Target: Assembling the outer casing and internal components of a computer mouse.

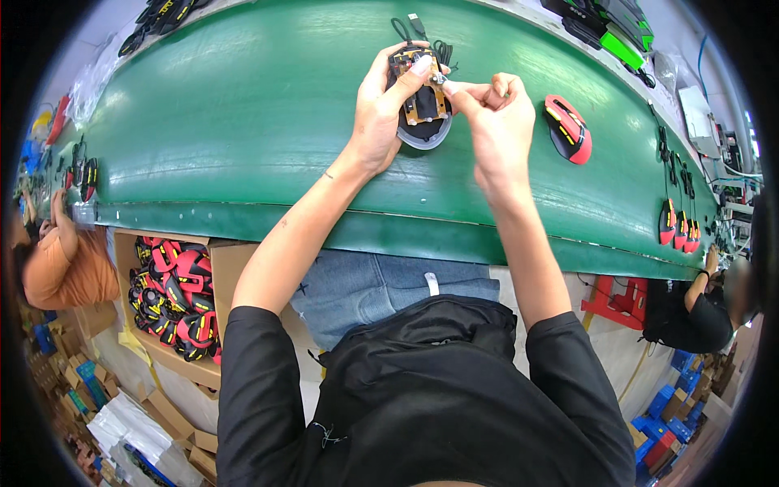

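Observation:
My left hand [385,105] grips an opened computer mouse [423,136] from its left side, thumb pressed on the circuit board [422,111] inside it. The mouse's grey-edged base faces up, tilted above the green belt. At its right edge, my right hand [497,118] pinches with thumb and forefinger by a small connector [439,79]; what exactly sits between the fingertips is too small to make out. A black cable [443,53] with a USB plug [416,23] lies beyond the mouse. To the right rests a red and black mouse top shell [568,130].
A carton [213,373] at the belt's near left holds many red and black mouse shells [180,284]. Several corded mice [680,226] lie at the far right. Co-workers sit at both ends, one in an orange shirt [75,272]. A red stool [614,302] stands right.

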The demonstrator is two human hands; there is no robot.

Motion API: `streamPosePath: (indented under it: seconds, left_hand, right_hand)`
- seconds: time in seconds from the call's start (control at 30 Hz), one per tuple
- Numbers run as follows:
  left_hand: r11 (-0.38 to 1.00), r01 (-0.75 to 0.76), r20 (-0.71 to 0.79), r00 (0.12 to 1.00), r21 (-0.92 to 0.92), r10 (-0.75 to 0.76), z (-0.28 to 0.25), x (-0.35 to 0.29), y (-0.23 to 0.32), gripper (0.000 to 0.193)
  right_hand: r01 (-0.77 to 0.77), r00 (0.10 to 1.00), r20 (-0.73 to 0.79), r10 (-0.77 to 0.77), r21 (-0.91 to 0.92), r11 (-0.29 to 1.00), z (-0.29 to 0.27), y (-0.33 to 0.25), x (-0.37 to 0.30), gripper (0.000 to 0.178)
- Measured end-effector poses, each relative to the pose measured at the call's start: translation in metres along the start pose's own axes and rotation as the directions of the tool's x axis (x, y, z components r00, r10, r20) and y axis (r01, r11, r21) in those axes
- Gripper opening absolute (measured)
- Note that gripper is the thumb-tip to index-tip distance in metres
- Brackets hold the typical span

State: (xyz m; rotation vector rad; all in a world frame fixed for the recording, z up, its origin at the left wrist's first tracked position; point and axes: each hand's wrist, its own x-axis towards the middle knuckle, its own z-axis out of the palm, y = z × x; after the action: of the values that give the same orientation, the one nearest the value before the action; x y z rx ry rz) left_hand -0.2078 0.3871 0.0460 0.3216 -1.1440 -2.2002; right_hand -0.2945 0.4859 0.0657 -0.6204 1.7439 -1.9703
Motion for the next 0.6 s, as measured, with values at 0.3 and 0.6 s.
streamPosePath:
  seconds: [0.3, 0.6]
  left_hand:
    - [0.998, -0.039, -0.035, 0.999, -0.055, 0.037, -0.003, -0.001, -0.003, 0.039]
    - [0.994, -0.097, -0.040, 0.994, 0.041, 0.099, -0.004, 0.000, 0.001, 0.051]
  right_hand:
    - [0.626, 0.656, 0.219, -0.723, -0.693, 0.358, 0.014, 0.013, -0.013, 0.020]
    - [0.692, 0.643, 0.350, -0.681, -0.646, 0.322, 0.014, 0.011, -0.037, 0.026]
